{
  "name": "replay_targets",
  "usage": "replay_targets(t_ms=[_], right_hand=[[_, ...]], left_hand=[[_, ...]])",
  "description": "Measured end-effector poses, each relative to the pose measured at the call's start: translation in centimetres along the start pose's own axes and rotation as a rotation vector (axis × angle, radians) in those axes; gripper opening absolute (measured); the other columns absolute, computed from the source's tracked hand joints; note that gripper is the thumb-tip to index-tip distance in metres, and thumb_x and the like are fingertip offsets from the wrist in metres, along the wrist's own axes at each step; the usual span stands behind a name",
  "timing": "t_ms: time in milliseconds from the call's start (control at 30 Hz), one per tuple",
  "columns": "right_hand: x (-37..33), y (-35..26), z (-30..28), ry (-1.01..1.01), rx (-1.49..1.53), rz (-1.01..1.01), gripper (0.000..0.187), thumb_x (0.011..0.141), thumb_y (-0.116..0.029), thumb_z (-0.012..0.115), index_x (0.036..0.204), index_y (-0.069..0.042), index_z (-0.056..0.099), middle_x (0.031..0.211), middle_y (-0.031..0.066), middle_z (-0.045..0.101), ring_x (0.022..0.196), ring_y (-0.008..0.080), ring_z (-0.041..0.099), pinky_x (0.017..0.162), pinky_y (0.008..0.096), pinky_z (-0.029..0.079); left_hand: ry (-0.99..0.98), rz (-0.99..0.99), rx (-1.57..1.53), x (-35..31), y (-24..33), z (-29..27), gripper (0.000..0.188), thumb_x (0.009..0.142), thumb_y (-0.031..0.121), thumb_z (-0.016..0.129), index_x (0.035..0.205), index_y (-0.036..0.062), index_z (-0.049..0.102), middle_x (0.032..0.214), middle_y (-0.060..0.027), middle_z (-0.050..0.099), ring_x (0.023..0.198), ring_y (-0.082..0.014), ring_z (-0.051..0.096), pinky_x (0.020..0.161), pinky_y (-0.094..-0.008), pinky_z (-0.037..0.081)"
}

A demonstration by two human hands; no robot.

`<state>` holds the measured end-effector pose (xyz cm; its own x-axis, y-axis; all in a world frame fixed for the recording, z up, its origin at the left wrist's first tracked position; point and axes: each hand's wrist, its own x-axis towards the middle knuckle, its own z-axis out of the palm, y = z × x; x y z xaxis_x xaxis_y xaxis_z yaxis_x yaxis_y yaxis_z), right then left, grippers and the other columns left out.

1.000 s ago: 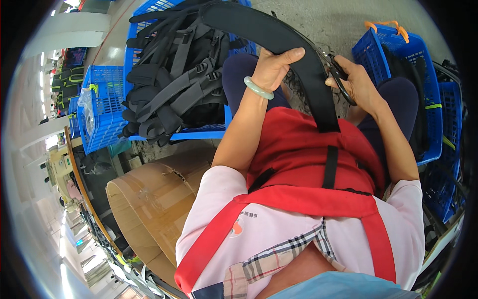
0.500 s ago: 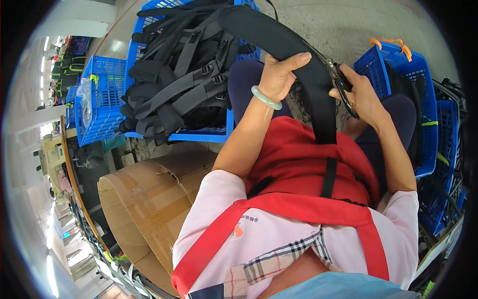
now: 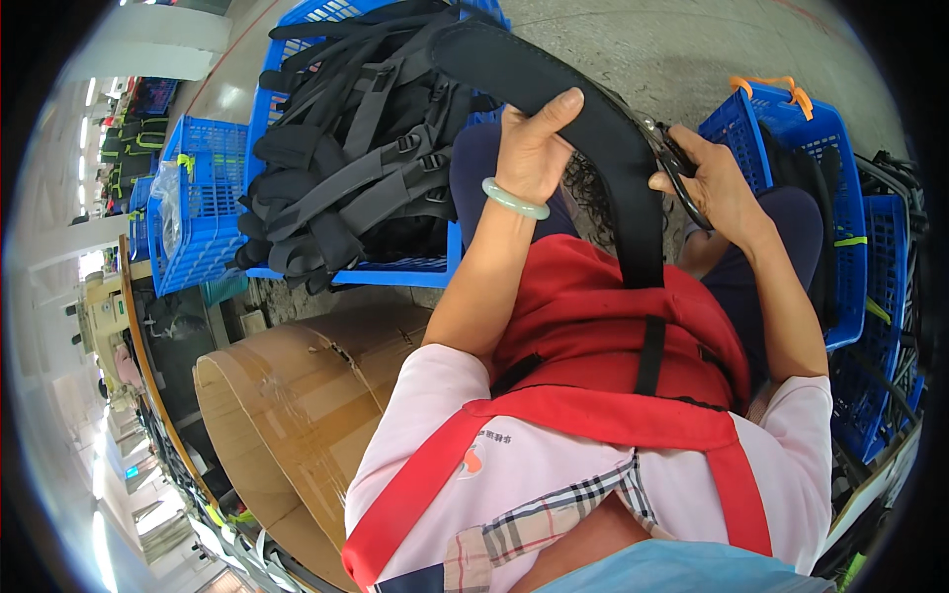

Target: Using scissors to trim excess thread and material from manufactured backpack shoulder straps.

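Note:
A curved, padded black shoulder strap (image 3: 625, 168) arches over my lap, its lower end resting against my red apron (image 3: 593, 296). My left hand (image 3: 534, 148) is closed on the strap's inner side, thumb on top and fingers hidden beneath. At the outer edge, my right hand (image 3: 724, 188) grips black-handled scissors (image 3: 684, 183). Their metal part lies against that edge; whether the blades are apart cannot be made out.
Left of my knees, a large blue crate (image 3: 395, 275) is heaped with black and grey straps (image 3: 371, 183). A smaller blue crate (image 3: 203, 212) stands beyond it. A cardboard drum (image 3: 287, 415) sits at my left side. More blue crates (image 3: 850, 257) line the right.
My left hand has slid a little left and up along the strap, and the strap has shifted slightly left. The scissors stay at its outer edge.

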<state>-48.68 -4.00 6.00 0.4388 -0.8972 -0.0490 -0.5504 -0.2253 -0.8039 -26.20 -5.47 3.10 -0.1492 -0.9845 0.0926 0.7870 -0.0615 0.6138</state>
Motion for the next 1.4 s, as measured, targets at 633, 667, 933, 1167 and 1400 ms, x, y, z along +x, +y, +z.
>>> replay_targets(t_ms=[633, 667, 933, 1167, 1400], right_hand=[[0.6, -2.0, -0.1, 0.013, 0.017, -0.062, 0.057, 0.076, -0.046, 0.074, 0.092, 0.003, 0.050, 0.064, 0.0119, 0.044, 0.062, 0.0206, 0.039, 0.058, 0.0350, 0.039], [0.7, -1.8, -0.3, 0.004, 0.002, -0.062, 0.057, 0.077, -0.046, 0.074, 0.091, 0.003, 0.050, 0.064, 0.0116, 0.043, 0.062, 0.0203, 0.039, 0.057, 0.0346, 0.038], [1.2, -1.9, -0.5, 0.005, -0.039, -0.078, 0.055, 0.078, -0.047, 0.073, 0.090, 0.003, 0.052, 0.064, 0.0109, 0.041, 0.063, 0.0172, 0.038, 0.057, 0.0333, 0.038], [2.6, -1.5, -1.3, 0.079, 0.079, -0.094, 0.042, 0.080, -0.033, 0.076, 0.088, 0.002, 0.053, 0.065, 0.0024, 0.040, 0.065, 0.0109, 0.037, 0.056, 0.0297, 0.035], [5.0, 0.3, -2.0, 0.272, 0.122, -0.205, 0.031, 0.080, -0.020, 0.077, 0.081, -0.003, 0.051, 0.066, -0.0037, 0.035, 0.064, 0.0066, 0.032, 0.055, 0.0247, 0.028]], left_hand=[[-0.022, -0.013, 0.014, -0.7, -0.6, 0.4, 0.018, 0.081, -0.007, 0.067, 0.094, 0.0054, 0.067, 0.091, -0.0037, 0.069, 0.084, -0.0138, 0.066, 0.079, -0.0297, 0.054], [-0.024, -0.021, 0.010, -0.7, -0.5, 0.4, 0.018, 0.081, -0.007, 0.067, 0.094, 0.0054, 0.067, 0.092, -0.0037, 0.069, 0.084, -0.0138, 0.066, 0.079, -0.0297, 0.054], [-0.028, -0.020, 0.025, -0.2, -0.5, 0.4, 0.018, 0.082, -0.008, 0.066, 0.094, 0.0053, 0.067, 0.092, -0.0037, 0.069, 0.086, -0.0137, 0.066, 0.080, -0.0296, 0.053], [-0.116, -0.009, 0.065, 2.1, 0.1, 2.0, 0.017, 0.081, -0.006, 0.068, 0.094, 0.0047, 0.068, 0.091, -0.0038, 0.069, 0.086, -0.0147, 0.066, 0.080, -0.0298, 0.053], [-0.092, 0.350, 0.568, 6.2, 0.1, 3.0, 0.046, 0.075, 0.009, 0.078, 0.116, 0.0054, 0.057, 0.106, -0.0045, 0.062, 0.098, -0.0146, 0.059, 0.082, -0.0307, 0.046]])
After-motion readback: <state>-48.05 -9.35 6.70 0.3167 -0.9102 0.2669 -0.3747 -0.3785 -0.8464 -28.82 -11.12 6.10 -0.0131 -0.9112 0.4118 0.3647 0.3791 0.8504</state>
